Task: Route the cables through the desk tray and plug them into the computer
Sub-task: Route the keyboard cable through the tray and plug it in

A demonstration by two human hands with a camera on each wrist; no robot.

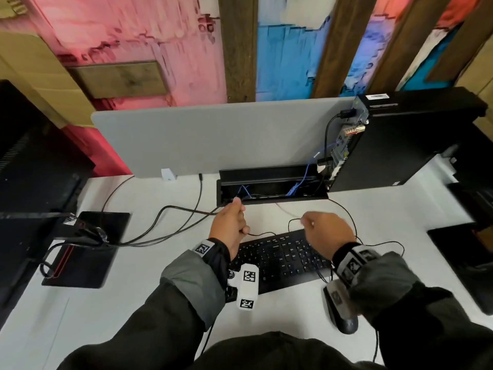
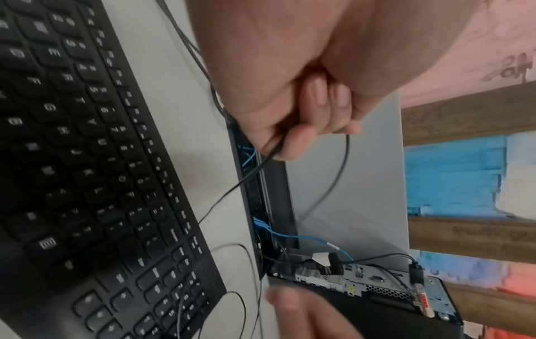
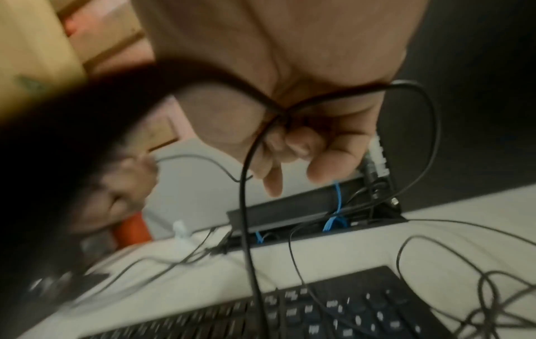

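A thin black cable runs between both hands above the keyboard. My left hand grips it in a fist at the front left edge of the open desk tray; in the left wrist view the cable leaves the curled fingers. My right hand holds a loop of the same cable, fingers curled round it. The black computer stands at the back right, its rear ports facing the tray. Blue cables lie in the tray.
A grey divider panel rises behind the tray. A monitor and its stand base fill the left, with thicker black cables running to the tray. A mouse sits near the right. Loose cable coils lie right of the keyboard.
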